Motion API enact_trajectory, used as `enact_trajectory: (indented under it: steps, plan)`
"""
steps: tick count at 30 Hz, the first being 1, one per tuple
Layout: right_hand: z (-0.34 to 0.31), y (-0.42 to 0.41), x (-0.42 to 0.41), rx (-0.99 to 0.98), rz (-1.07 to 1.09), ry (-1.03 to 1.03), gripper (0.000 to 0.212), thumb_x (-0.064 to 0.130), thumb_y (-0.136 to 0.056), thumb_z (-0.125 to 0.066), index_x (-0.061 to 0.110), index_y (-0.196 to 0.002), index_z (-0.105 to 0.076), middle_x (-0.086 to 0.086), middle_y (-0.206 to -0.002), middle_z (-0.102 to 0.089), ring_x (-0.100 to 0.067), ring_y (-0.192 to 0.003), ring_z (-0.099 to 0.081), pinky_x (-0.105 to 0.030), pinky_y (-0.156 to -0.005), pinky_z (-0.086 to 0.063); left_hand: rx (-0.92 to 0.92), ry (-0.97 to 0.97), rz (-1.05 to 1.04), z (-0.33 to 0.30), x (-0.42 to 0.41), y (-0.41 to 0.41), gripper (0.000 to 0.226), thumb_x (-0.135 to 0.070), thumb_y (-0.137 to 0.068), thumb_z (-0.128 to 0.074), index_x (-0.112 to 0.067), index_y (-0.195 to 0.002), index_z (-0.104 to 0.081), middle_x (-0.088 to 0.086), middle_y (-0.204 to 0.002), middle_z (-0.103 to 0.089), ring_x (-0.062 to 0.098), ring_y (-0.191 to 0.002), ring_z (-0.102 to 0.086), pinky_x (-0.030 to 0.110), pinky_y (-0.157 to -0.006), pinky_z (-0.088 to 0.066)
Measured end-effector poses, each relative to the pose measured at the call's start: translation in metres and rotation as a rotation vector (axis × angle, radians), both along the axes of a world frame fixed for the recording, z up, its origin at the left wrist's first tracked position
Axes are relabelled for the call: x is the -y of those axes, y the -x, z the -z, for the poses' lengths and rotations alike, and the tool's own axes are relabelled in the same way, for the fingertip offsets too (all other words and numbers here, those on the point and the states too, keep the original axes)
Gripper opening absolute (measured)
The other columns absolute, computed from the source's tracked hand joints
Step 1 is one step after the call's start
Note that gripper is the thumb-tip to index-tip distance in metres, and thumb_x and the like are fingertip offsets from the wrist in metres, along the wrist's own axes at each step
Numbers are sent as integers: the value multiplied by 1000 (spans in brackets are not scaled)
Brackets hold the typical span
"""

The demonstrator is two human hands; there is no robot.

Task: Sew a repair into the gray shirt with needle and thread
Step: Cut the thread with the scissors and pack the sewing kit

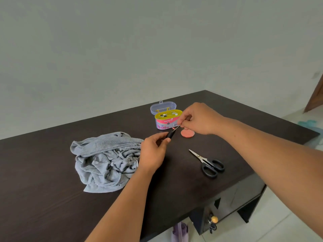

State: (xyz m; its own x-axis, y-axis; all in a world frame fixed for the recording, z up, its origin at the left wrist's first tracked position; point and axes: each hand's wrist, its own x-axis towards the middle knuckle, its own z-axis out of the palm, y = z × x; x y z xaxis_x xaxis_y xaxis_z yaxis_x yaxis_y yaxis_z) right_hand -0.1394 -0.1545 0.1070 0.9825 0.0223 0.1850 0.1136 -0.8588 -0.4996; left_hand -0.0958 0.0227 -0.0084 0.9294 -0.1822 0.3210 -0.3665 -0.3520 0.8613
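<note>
**Two hands meet over needle and spool at the middle of the table**

Two bare hands work just above the dark wooden table, close together near its middle. The left hand curls its fingers and thumb around a small black spool, holding it tilted with one end pointing toward the far right. The right hand pinches a thin needle between thumb and fingertips; the needle slants down to the left, its tip at or just beside the upper end of the spool. Whether thread runs through the needle is too fine to tell.

The gray shirt lies crumpled in a loose heap left of the left hand, nearer the table's left side, with the left wrist just beside its right edge and neither hand holding it.

Behind the hands, toward the far edge, stands an open sewing kit box with a yellow tray, a pink label and a clear lid tipped back. The right hand's fingers partly cover its right end. A round pink disc lies flat just in front of the box, below the right hand. Black-handled scissors lie closed near the table's right edge, blades pointing toward the far left, under the right forearm's line and well apart from the shirt.
</note>
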Motion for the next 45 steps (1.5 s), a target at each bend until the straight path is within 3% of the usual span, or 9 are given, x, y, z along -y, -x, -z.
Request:
enact_trajectory:
  steps: [5,10,13,18,22,29,36,41,45]
  plan:
    - [-2,1,-10,107,24,23,23,2,-80,-59,19,-84,-73,-1,-74,-72,8,-50,-54,-3,-46,-33,-34,42,15,2,-1,-2,26,-21,-94,-71,-19,-119,-75,-10,-101,-76,-2,-95,-68,8,-80,-46]
    - [-3,0,-13,86,23,18,23,-2,-78,-59,15,-90,-69,2,-65,-66,8,-46,-51,-3,-44,-32,-53,89,25,4,-1,-4,23,-21,-93,-73,-18,-115,-77,-9,-95,-77,2,-90,-69,11,-77,-47]
    - [-1,-2,-13,75,16,21,20,-1,-78,-64,17,-87,-66,6,-58,-60,3,-46,-50,-13,-51,-34,-59,107,35,4,-2,-3,21,-20,-92,-73,-19,-113,-77,-9,-95,-77,1,-89,-69,9,-77,-46]
    - [1,-6,-11,48,-20,13,19,2,-78,-69,18,-83,-62,-4,-66,-66,-11,-56,-53,-24,-61,-43,-70,124,62,4,-1,-3,21,-16,-92,-73,-19,-112,-78,-11,-88,-74,-6,-74,-62,13,-74,-46]
    - [7,-10,-6,27,-30,-5,21,3,-81,-68,21,-88,-63,0,-69,-71,-8,-58,-58,-24,-63,-47,-71,126,67,5,-1,-4,20,-16,-92,-73,-19,-111,-78,-12,-86,-73,-8,-72,-61,12,-73,-45]
    - [21,-12,-4,-1,-36,-73,28,17,-87,-71,26,-113,-69,8,-107,-68,-16,-90,-70,-26,-74,-56,-37,120,56,4,-1,-1,18,-17,-94,-71,-20,-110,-77,-12,-86,-73,-9,-73,-62,5,-70,-43]
    - [32,-12,-2,-21,-77,218,21,28,-88,-72,30,-109,-72,9,-108,-66,-10,-100,-60,-32,-86,-50,-38,55,58,2,-1,3,18,-18,-94,-72,-20,-111,-77,-12,-89,-74,0,-79,-65,10,-72,-46]
    - [33,-19,9,-30,-46,135,18,24,-90,-69,27,-108,-71,3,-105,-68,-13,-91,-67,-39,-87,-55,-65,28,-18,-4,4,2,20,-27,-95,-70,-20,-113,-77,-13,-86,-73,-8,-71,-63,5,-64,-44]
    - [26,-35,23,47,27,77,19,23,-91,-69,24,-110,-71,5,-108,-66,-16,-98,-64,-41,-91,-53,-141,25,-118,-20,14,-13,28,-22,-94,-67,-15,-122,-71,-8,-104,-73,3,-93,-65,19,-85,-48]
